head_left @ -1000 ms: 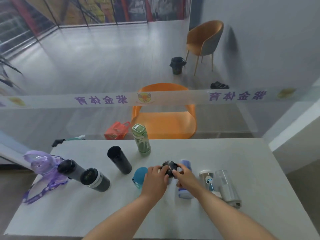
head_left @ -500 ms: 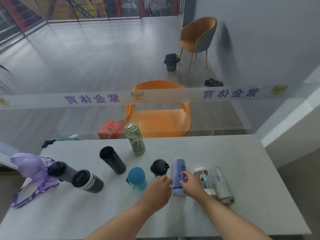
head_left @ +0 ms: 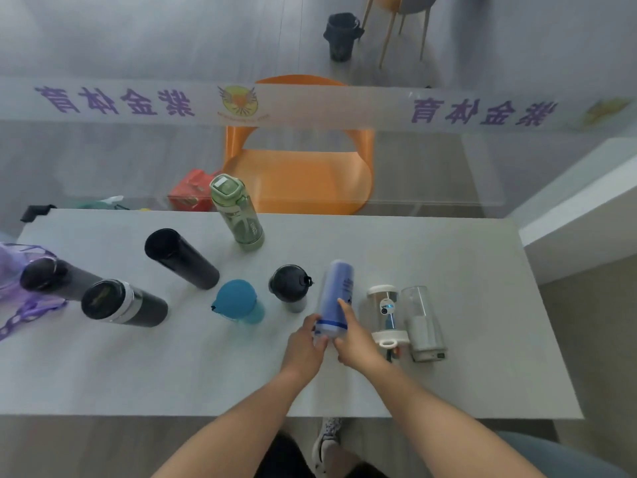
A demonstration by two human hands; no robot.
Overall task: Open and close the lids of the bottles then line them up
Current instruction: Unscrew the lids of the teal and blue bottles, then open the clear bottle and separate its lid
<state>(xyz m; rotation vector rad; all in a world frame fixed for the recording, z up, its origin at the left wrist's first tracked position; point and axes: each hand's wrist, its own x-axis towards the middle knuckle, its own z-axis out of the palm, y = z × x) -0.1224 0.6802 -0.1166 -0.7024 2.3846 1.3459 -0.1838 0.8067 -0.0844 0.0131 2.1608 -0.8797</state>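
Observation:
Both hands grip the base of an upright lavender-blue bottle [head_left: 337,294] near the table's middle: my left hand [head_left: 306,343] on its left side, my right hand [head_left: 355,339] on its right. Just left of it stand a short black-lidded bottle [head_left: 289,287] and a teal bottle [head_left: 238,302]. To its right are a clear bottle with a white lid [head_left: 385,313] and a clear glass bottle on a white base [head_left: 421,322]. Further left stand a tall black flask [head_left: 181,258], a black-and-silver flask [head_left: 122,304], a dark flask [head_left: 51,279] and a green bottle [head_left: 237,212].
The grey table [head_left: 448,270] ends at a glass partition with a purple-lettered band [head_left: 310,105]. A purple bottle with a strap [head_left: 13,270] sits at the left edge. Behind the glass are an orange chair [head_left: 303,167] and a red bag [head_left: 191,191].
My hands left the black-lidded bottle, which now stands alone, and moved right onto the lavender-blue bottle. The camera tilted down toward the table.

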